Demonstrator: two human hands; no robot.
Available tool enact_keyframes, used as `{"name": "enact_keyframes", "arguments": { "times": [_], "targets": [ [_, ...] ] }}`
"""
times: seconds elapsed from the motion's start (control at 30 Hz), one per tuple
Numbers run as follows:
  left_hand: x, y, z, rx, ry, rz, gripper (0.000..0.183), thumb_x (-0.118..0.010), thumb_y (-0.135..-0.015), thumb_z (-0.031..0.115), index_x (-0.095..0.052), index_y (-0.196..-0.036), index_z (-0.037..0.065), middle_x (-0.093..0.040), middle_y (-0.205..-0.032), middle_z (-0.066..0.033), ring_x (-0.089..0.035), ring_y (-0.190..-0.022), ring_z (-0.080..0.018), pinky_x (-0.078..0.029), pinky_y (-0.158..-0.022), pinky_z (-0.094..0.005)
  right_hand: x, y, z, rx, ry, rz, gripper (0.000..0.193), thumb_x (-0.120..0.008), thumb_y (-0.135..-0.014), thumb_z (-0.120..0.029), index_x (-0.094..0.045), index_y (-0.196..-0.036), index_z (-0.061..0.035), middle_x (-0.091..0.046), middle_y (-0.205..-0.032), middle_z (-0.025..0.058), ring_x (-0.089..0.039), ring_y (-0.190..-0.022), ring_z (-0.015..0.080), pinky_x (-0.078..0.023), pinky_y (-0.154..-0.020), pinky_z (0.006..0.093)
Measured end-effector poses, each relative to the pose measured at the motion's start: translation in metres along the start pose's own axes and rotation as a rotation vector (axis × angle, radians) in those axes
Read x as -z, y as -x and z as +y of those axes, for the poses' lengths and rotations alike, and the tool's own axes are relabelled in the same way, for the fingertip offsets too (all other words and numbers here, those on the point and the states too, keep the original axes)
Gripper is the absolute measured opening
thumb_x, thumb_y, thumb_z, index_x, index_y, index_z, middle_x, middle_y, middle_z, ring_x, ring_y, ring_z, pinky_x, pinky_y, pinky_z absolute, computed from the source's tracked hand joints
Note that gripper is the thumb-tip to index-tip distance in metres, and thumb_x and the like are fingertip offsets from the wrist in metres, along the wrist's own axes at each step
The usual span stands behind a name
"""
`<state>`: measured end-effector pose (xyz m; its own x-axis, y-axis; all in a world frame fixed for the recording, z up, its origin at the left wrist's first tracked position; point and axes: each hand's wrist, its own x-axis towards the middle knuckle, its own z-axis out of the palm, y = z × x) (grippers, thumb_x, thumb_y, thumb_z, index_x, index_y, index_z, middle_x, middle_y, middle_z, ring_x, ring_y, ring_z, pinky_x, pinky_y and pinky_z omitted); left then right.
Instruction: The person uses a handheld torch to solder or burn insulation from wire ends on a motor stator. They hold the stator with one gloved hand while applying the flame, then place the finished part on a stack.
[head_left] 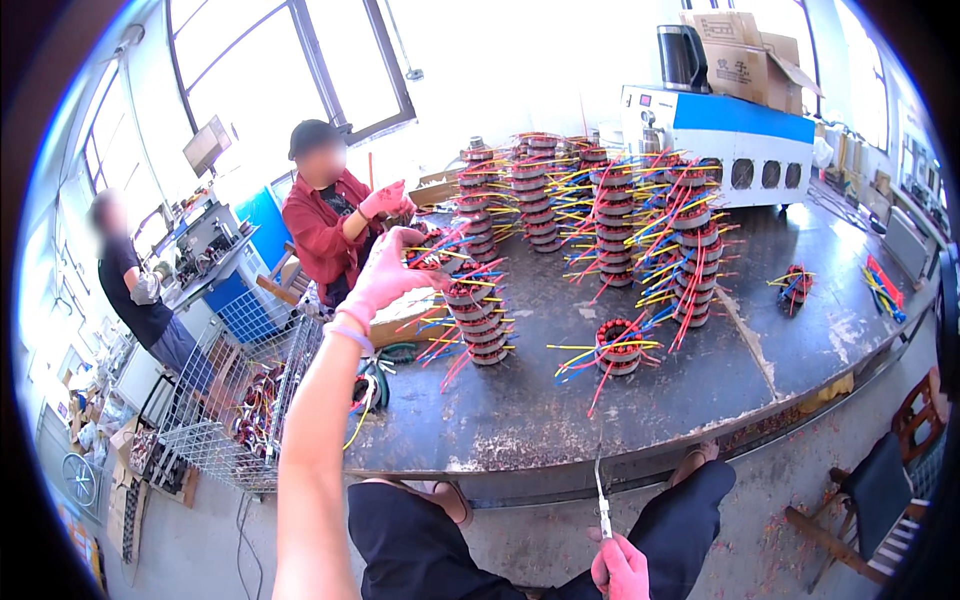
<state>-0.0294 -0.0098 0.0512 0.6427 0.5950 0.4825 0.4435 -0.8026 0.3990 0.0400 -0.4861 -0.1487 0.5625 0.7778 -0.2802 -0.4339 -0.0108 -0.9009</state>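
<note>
"Hands apart, you've got both busy: your left hand [385, 278] pinches a wound ring [437, 258], your right hand [622, 570] is closed on a thin white tool [604, 512], low over your lap."

"Where's the ring, exactly?"

"Upper left of your surface [540, 430], tilted, at the top of the nearest stack [485, 335]. Can't tell if it touches the ring below; your fingers and the wires hide that."

"So how do you handle it well?"

"Grip the ring's body, not its leads; pulling on those probably strains the windings. Level it before letting go, centre it over the stack, and fan the stack's loose leads [452, 372] outward so none gets trapped."

"And your right?"

"Park that tool clear of your legs. Can't tell if its tip is hot, so treat it as if it is."

"Anything else?"

"Mind the co-worker's hand [383, 200], just beyond your left. Don't sweep your forearm into the stack; tall ones likely topple."
</note>
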Motion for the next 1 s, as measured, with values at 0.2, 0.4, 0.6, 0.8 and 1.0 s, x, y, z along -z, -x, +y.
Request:
{"name": "enact_keyframes", "arguments": {
  "times": [0.2, 0.4, 0.6, 0.8, 1.0],
  "targets": [
    [-0.042, -0.017, -0.016, 0.099, -0.006, -0.075, 0.089, -0.092, -0.058, 0.04, -0.054, -0.126, -0.002, -0.059, -0.123, -0.0164, -0.055, -0.12, -0.0286, -0.041, -0.105, -0.0373, 0.003, -0.004, -0.004, -0.003, 0.003, 0.042, 0.032, -0.049, -0.104, -0.03, -0.052, -0.078, -0.0109, -0.04, -0.055, -0.0057, -0.032, -0.044, 0.0044, -0.022, -0.041, 0.0221],
    [-0.05, -0.012, -0.016, 0.109, -0.01, -0.175, 0.095, -0.083, -0.062, 0.061, -0.055, -0.133, 0.004, -0.061, -0.131, -0.0189, -0.056, -0.124, -0.0326, -0.041, -0.106, -0.039, 0.005, -0.006, -0.005, 0.012, 0.025, 0.031, 0.033, -0.049, -0.104, -0.031, -0.053, -0.079, -0.0107, -0.042, -0.056, -0.0059, -0.032, -0.044, 0.0041, -0.022, -0.041, 0.0215],
    [-0.043, -0.011, -0.024, 0.111, -0.004, -0.197, 0.089, -0.083, -0.066, 0.057, -0.056, -0.132, 0.004, -0.061, -0.13, -0.018, -0.056, -0.123, -0.0309, -0.041, -0.105, -0.0385, 0.0, -0.003, -0.004, 0.01, 0.022, 0.029, 0.032, -0.049, -0.104, -0.032, -0.054, -0.081, -0.0103, -0.042, -0.056, -0.006, -0.033, -0.044, 0.0039, -0.022, -0.041, 0.021],
    [-0.036, -0.006, -0.028, 0.074, 0.038, -0.189, 0.089, -0.086, -0.07, 0.044, -0.051, -0.14, 0.002, -0.056, -0.136, -0.0194, -0.051, -0.13, -0.0299, -0.037, -0.111, -0.0393, 0.0, 0.003, -0.005, 0.033, 0.038, 0.029, 0.032, -0.049, -0.104, -0.032, -0.053, -0.079, -0.0109, -0.042, -0.056, -0.0059, -0.033, -0.044, 0.0041, -0.023, -0.041, 0.0212],
    [-0.035, -0.003, -0.021, 0.047, -0.055, -0.192, 0.091, -0.083, -0.071, 0.048, -0.049, -0.142, 0.003, -0.053, -0.142, -0.0188, -0.047, -0.135, -0.0313, -0.034, -0.114, -0.0406, 0.001, 0.007, -0.003, 0.044, 0.027, 0.023, 0.033, -0.049, -0.104, -0.031, -0.051, -0.077, -0.0116, -0.041, -0.056, -0.0057, -0.033, -0.044, 0.0045, -0.023, -0.042, 0.0215]
  ]
}}
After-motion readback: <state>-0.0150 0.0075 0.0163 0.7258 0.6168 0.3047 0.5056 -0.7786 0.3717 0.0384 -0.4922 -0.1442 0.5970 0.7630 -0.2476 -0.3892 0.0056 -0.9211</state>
